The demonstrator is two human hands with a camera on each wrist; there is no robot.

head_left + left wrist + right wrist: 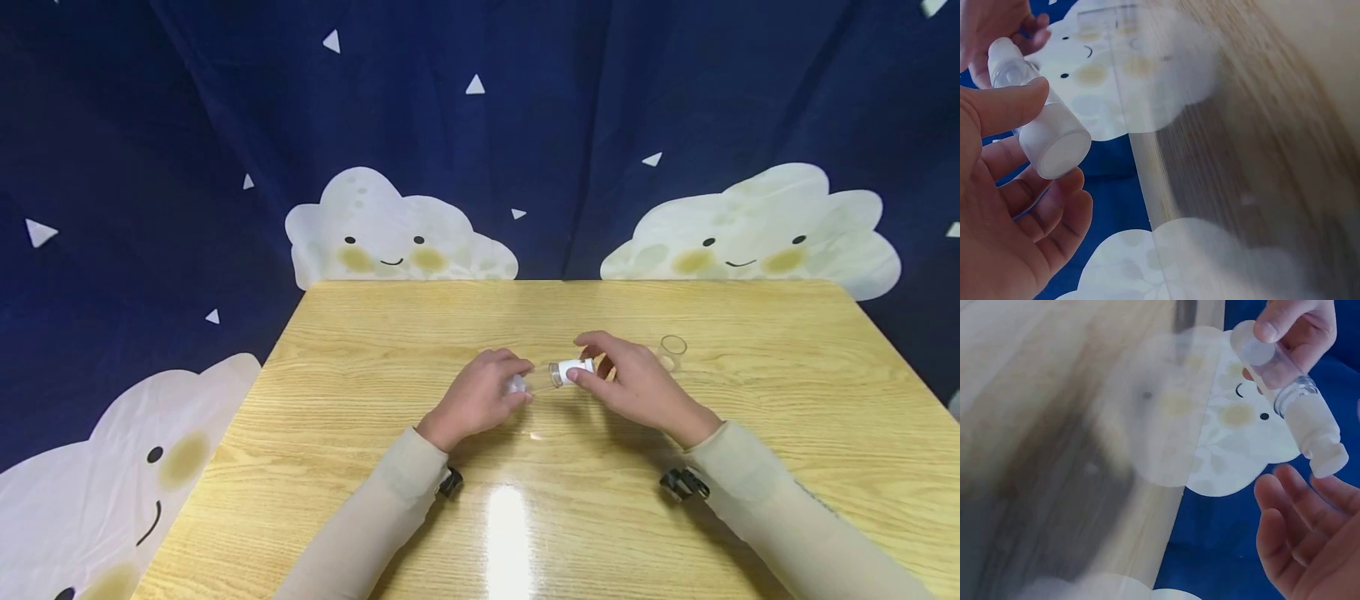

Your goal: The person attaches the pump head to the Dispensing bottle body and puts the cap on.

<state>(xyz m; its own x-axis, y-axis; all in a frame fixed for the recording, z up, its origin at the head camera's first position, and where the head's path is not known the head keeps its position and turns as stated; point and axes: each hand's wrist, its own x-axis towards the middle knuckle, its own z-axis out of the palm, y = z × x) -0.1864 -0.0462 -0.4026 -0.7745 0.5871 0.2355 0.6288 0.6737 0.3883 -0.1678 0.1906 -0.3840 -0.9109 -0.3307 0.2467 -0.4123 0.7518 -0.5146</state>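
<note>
A small clear pump bottle (pixel 542 380) lies sideways between the two hands over the table. Its rounded bottom (pixel 1065 155) looks whitish, and a white collar (pixel 1313 419) with a short white pump head (pixel 1329 460) forms the other end. My left hand (pixel 483 392) grips the bottle near its bottom, thumb on one side and fingers on the other. Around the collar end, my right hand (pixel 633 383) stands with thumb and fingers spread. In the right wrist view its loosely bent fingers (pixel 1291 512) are just below the pump head.
A small see-through piece with a round, thin dark rim (pixel 673 337) stands on the wooden table (pixel 375 333), beyond the right hand. Behind the table hangs a dark blue curtain (pixel 525 125) with white clouds. Black straps (pixel 684 483) sit at both wrists.
</note>
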